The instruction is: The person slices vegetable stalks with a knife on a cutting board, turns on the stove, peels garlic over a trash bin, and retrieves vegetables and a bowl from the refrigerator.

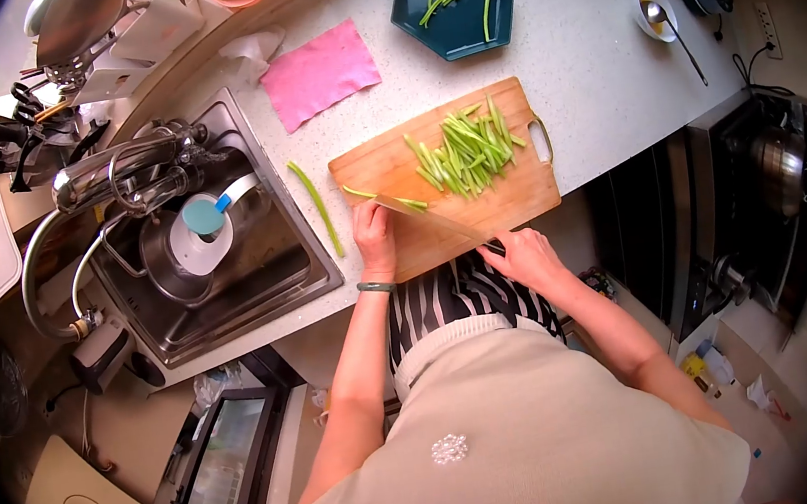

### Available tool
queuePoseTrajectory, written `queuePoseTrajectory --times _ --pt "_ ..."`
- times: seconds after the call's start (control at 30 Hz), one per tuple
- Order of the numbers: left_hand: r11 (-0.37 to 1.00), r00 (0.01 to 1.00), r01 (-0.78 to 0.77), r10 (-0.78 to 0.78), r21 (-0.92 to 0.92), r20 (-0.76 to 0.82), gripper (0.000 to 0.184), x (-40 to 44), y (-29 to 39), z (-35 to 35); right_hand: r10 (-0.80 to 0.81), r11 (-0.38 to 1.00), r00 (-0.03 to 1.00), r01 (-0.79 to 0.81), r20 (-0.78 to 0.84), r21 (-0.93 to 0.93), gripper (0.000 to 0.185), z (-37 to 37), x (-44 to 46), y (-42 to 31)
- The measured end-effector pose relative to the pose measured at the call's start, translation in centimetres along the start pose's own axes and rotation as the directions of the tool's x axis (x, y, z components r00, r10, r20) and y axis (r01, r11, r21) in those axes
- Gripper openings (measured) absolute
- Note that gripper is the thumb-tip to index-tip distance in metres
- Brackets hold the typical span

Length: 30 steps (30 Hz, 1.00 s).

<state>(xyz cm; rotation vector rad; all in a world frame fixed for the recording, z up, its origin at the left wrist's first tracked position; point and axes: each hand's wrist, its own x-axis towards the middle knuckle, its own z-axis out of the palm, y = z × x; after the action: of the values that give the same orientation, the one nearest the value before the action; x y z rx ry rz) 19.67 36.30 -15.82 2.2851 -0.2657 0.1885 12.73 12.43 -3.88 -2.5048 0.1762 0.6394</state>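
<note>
Your right hand (523, 259) gripped the knife (446, 226); your left (375, 240) pinched a green stalk (385, 197) on the board (515, 200).

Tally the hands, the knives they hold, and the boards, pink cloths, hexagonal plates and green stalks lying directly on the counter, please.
Left hand and right hand: 2
Knife: 1
Cutting board: 1
Pink cloth: 1
Hexagonal plate: 1
Green stalk: 1
Total: 7
</note>
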Motion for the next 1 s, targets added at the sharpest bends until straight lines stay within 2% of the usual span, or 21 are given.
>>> queuePoseTrajectory --times 0.23,0.43,0.5,0.53,0.6,0.63,0.73,0.83,1.0 --pt "0.999 0.997 0.044 -0.046 -0.032 -0.063 0.019 -0.4 -0.2 0.5 -0.025 0.997 0.999 0.028 0.036 -0.067 0.036 0.3 0.9 0.4" --pt "0.997 0.994 0.070 -0.072 -0.030 -0.078 0.017 -0.2 0.1 0.5 0.069 0.992 0.993 -0.058 0.097 -0.114 0.034 2.3 3.0 0.3" --pt "0.998 0.995 0.050 -0.053 -0.039 -0.083 0.017 0.0 0.0 0.5 -0.009 0.989 0.998 0.000 0.061 0.148 0.035 2.1 3.4 0.7" --pt "0.998 0.996 0.032 -0.036 -0.056 -0.078 0.017 0.0 0.0 0.6 -0.009 0.989 0.998 0.001 0.058 0.149 0.035 2.1 3.3 1.0" --pt "0.998 0.997 0.025 -0.029 -0.064 -0.065 0.017 0.2 0.1 0.5 0.121 0.909 0.974 -0.185 0.190 0.373 0.037 1.6 3.3 1.3" --pt "0.997 0.998 0.028 -0.031 -0.070 -0.047 0.017 0.2 0.2 0.3 0.142 0.890 0.979 -0.190 0.145 0.413 0.038 1.4 2.9 1.3" --pt "0.994 0.997 0.068 -0.071 -0.084 -0.033 0.017 0.4 0.0 -0.7 0.175 0.884 0.971 -0.228 0.165 0.408 0.038 0.2 2.3 0.9" --pt "0.996 0.992 0.093 -0.092 0.009 -0.089 0.018 1.3 -1.3 -1.5 0.140 0.926 0.982 -0.176 0.129 0.335 0.037 -0.1 1.8 0.6" --pt "0.998 0.993 0.064 -0.065 -0.009 -0.103 0.021 3.1 -2.0 -1.5 0.097 0.952 0.994 -0.108 0.053 0.288 0.038 0.6 1.2 0.3"
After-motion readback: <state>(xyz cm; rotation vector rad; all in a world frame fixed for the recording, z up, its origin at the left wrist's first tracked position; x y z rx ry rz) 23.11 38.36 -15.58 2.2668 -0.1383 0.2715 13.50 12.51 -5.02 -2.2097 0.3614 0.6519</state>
